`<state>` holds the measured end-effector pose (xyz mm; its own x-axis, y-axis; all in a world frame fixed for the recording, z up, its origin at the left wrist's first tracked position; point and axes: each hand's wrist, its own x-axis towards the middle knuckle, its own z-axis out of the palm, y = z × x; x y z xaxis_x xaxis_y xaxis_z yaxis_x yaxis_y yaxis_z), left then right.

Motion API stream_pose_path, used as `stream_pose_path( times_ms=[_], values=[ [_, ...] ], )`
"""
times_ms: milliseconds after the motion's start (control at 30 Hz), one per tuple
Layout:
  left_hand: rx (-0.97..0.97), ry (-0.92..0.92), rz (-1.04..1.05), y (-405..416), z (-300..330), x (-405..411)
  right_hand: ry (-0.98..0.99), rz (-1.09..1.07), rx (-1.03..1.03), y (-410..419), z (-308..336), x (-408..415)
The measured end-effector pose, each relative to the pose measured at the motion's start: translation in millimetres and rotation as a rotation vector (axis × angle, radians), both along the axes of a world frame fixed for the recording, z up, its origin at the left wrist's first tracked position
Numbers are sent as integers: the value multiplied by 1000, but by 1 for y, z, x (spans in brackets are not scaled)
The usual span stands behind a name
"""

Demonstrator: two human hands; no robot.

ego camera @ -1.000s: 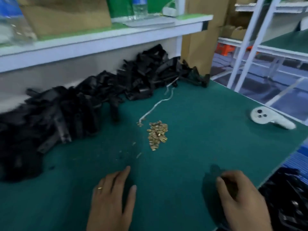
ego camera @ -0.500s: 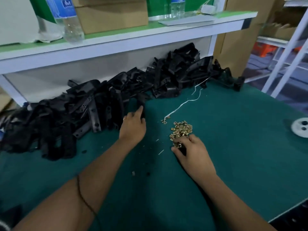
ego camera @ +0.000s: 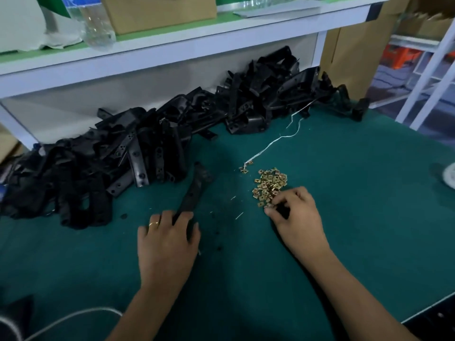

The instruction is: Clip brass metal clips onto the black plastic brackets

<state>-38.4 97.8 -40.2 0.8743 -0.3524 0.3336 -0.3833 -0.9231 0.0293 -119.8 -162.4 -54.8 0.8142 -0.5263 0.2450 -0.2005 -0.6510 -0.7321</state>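
Brass clips (ego camera: 270,185) lie in a small loose heap on the green mat (ego camera: 357,217), and we see our right hand (ego camera: 299,219) at the heap's near edge, its fingertips bent down among the nearest pieces; the thumb and forefinger are drawn close together in a pinch at the heap's edge, but whether a clip is actually caught between them we cannot tell, since the fingers hide it; a few stray clips sit just beyond the heap, by the end of a thin white cord (ego camera: 275,141) that trails back toward the wall. To the left, one black bracket (ego camera: 194,190) lies on the mat apart from the rest, pointing away from us; our left hand (ego camera: 167,244) covers its near end, fingers curled round it and gripping it, a gold ring (ego camera: 154,224) on one finger; the bracket's far end juts out past the fingertips toward the big pile of black brackets (ego camera: 138,156), which runs along the back of the mat under a white shelf (ego camera: 172,52); a clear plastic bottle (ego camera: 94,23) and a cardboard box (ego camera: 160,11) stand on that shelf.
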Motion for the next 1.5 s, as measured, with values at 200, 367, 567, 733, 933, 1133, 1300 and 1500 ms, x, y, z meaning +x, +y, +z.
stream_pose_path(
  times_ms=[200, 367, 567, 733, 933, 1133, 1300, 1500],
  values=[
    [-104, 44, 154, 31, 6, -18, -12, 47, -5, -1, 0, -3],
    [-36, 166, 14, 0, 11, 14, 11, 1, -70, 2, -2, -2],
    [-30, 165, -275, -19, 11, 5, -16, 70, -85, 3, 1, -3],
    [-167, 107, -398, -9, 6, -55, -15, 143, -81, 7, 7, -7],
    [-157, 98, -394, -4, -2, -63, -95, 194, 106, 22, 13, -32],
    [-155, 106, -427, -4, -4, -63, -245, 136, 353, 31, 2, -60],
    [-173, 102, -443, -5, -4, -65, -261, 225, 573, 43, -1, -79],
    [-184, 81, -469, -7, -5, -65, -332, 210, 859, 75, -2, -87]
  ],
)
